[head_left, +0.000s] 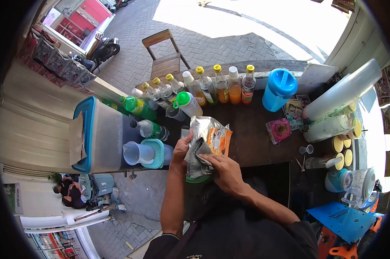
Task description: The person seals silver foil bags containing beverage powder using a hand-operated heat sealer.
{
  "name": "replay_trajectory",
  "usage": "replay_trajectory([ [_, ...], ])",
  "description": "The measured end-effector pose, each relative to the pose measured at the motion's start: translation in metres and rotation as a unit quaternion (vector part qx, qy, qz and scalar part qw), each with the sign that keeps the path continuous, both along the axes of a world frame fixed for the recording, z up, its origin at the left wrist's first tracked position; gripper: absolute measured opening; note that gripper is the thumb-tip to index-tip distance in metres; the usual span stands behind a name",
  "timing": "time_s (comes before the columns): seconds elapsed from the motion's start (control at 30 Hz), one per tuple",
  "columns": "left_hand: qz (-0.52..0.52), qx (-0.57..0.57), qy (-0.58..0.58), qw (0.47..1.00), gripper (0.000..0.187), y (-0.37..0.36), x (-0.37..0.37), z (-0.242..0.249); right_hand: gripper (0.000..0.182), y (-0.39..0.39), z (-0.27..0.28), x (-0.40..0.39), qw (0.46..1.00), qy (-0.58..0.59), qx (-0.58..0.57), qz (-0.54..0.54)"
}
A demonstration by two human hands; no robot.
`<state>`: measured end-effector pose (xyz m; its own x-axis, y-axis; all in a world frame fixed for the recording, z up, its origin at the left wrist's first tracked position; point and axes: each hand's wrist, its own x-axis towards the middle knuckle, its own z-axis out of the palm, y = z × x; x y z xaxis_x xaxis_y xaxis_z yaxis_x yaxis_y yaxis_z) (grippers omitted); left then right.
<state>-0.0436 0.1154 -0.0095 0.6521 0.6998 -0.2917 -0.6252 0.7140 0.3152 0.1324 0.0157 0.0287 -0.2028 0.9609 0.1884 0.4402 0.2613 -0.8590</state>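
Over the near edge of the dark counter, my left hand [183, 150] is closed on the left side of a silver and orange foil pouch [218, 137]. My right hand [226, 172] has its fingers pressed on a crumpled grey cloth [197, 163], which lies against the lower part of the pouch. Part of a green round rim [199, 179] shows just under the cloth; the rest of it is hidden. Behind the pouch stands a white squeeze bottle with a green cap [188, 103], beside a clear measuring cup [176, 113].
Several syrup bottles [221, 88] line the counter's back edge. A blue pitcher [279, 90] and stacked plastic cups [341, 95] stand to the right. On the left are a large lidded container [106, 134] and a turquoise basket [154, 153]. Scissors [300, 165] lie at the right.
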Motion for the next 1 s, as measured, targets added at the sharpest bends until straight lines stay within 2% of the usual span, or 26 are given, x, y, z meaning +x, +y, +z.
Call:
replay_trajectory([
  [0.03,0.041,-0.026,0.051,0.998,0.043,0.000,-0.002,-0.006,0.064,-0.008,-0.004,0.003,1.000,-0.001,-0.002,-0.002],
  [0.07,0.082,-0.052,0.102,0.990,0.044,0.000,-0.005,-0.013,0.062,-0.016,-0.011,0.010,0.991,0.031,-0.096,0.090],
  [0.1,0.076,-0.035,0.075,0.994,0.043,0.002,-0.011,-0.026,0.060,-0.023,-0.017,0.016,0.963,0.065,-0.190,0.179],
  [0.13,0.074,-0.038,0.075,0.994,0.043,0.002,-0.015,-0.032,0.060,-0.028,-0.022,0.017,0.963,0.066,-0.193,0.178],
  [0.2,0.021,-0.005,0.037,0.999,0.043,0.002,-0.020,-0.043,0.058,-0.033,-0.031,0.020,0.949,0.162,-0.236,0.131],
  [0.23,0.022,-0.006,0.036,0.999,0.043,0.002,-0.021,-0.047,0.048,-0.035,-0.033,0.024,0.941,0.216,-0.241,0.100],
  [0.27,0.034,-0.009,0.087,0.996,0.042,0.002,-0.022,-0.052,0.048,-0.035,-0.034,0.026,0.940,0.214,-0.243,0.102],
  [0.3,0.046,-0.013,0.139,0.989,0.042,0.001,-0.024,-0.055,0.043,-0.035,-0.034,0.027,0.921,0.267,-0.282,0.031],
  [0.33,0.050,-0.014,0.139,0.989,0.042,-0.001,-0.026,-0.053,0.038,-0.035,-0.035,0.029,0.892,0.318,-0.318,-0.039],
  [0.37,0.059,0.014,0.217,0.974,0.041,-0.002,-0.029,-0.051,0.038,-0.035,-0.039,0.031,0.893,0.317,-0.318,-0.036],
  [0.4,0.066,0.042,0.293,0.953,0.040,-0.004,-0.030,-0.047,0.034,-0.038,-0.047,0.035,0.851,0.376,-0.355,-0.096],
  [0.43,0.068,0.040,0.293,0.953,0.040,-0.007,-0.031,-0.043,0.029,-0.042,-0.054,0.040,0.800,0.430,-0.389,-0.157],
  [0.47,0.068,0.062,0.352,0.931,0.039,-0.010,-0.032,-0.039,0.025,-0.043,-0.059,0.044,0.741,0.479,-0.417,-0.218],
  [0.5,0.067,0.083,0.409,0.906,0.039,-0.013,-0.031,-0.035,0.025,-0.042,-0.062,0.047,0.732,0.481,-0.412,-0.251],
  [0.53,0.067,0.083,0.408,0.907,0.039,-0.017,-0.028,-0.032,0.025,-0.040,-0.065,0.051,0.732,0.480,-0.412,-0.252],
  [0.6,0.052,0.180,0.465,0.865,0.041,-0.027,-0.024,-0.029,0.029,-0.035,-0.071,0.056,0.750,0.471,-0.378,-0.268],
  [0.63,0.035,0.175,0.512,0.840,0.041,-0.030,-0.023,-0.030,0.034,-0.031,-0.073,0.048,0.747,0.416,-0.364,-0.370],
  [0.67,0.034,0.176,0.512,0.840,0.041,-0.031,-0.023,-0.035,0.034,-0.025,-0.072,0.050,0.747,0.417,-0.362,-0.371],
  [0.73,0.014,0.262,0.667,0.698,0.037,-0.030,-0.024,-0.048,0.038,-0.003,-0.064,0.055,0.867,0.272,-0.353,-0.222],
  [0.8,0.036,0.268,0.678,0.684,0.037,-0.030,-0.024,-0.052,0.039,0.016,-0.075,0.045,0.879,0.277,-0.335,-0.197],
  [0.87,0.034,0.261,0.666,0.698,0.045,-0.030,-0.026,-0.051,0.040,0.028,-0.092,0.025,0.889,0.284,-0.314,-0.174],
  [0.9,0.045,0.295,0.697,0.652,0.041,-0.033,-0.024,-0.044,0.042,0.034,-0.101,0.013,0.868,0.339,-0.326,-0.161],
  [0.93,0.043,0.299,0.696,0.651,0.041,-0.034,-0.026,-0.050,0.043,0.038,-0.113,0.005,0.842,0.393,-0.337,-0.148],
  [0.97,0.029,0.298,0.755,0.584,0.039,-0.035,-0.030,-0.061,0.043,0.039,-0.133,-0.002,0.842,0.394,-0.335,-0.152],
  [1.0,0.018,0.294,0.807,0.512,0.036,-0.038,-0.031,-0.067,0.043,0.038,-0.157,-0.007,0.899,0.295,-0.289,-0.147],
])
